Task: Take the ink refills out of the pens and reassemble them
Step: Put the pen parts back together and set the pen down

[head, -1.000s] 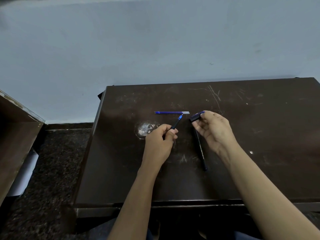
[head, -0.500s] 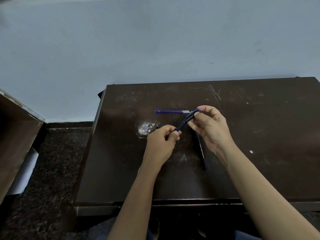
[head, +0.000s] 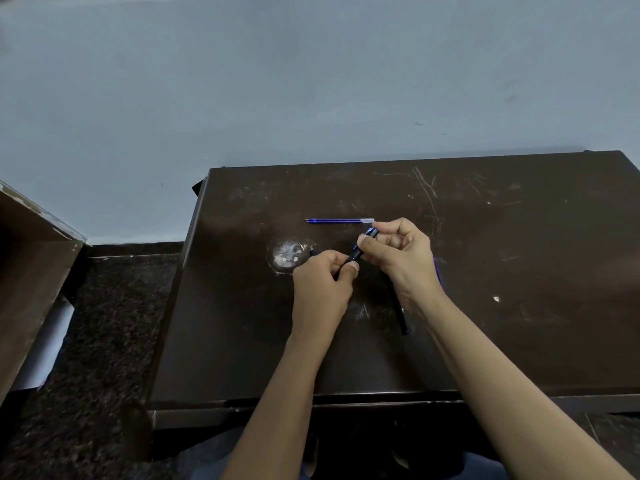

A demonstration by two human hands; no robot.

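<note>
**One refill out, one pen being closed up**

The left hand (head: 322,275) is curled round the lower end of a slim dark blue plastic pen (head: 356,253), held just above the scratched dark brown counter (head: 519,271). A thin blue ink refill (head: 341,221) lies loose at centre frame. The right hand (head: 398,251) pinches the pen's upper end, probably rejoining it. A black stick pen (head: 403,318) lies below that wrist, and I cannot tell whether it has been worked on. Count: two pens, one loose refill.

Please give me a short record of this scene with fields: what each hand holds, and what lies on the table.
table: dark brown, scratched
left hand: grips the lower end of the held pen
right hand: pinches its upper, blue end
loose refill: blue, flat on table, beyond the hands
second pen: black, on table, partly under right wrist
</note>
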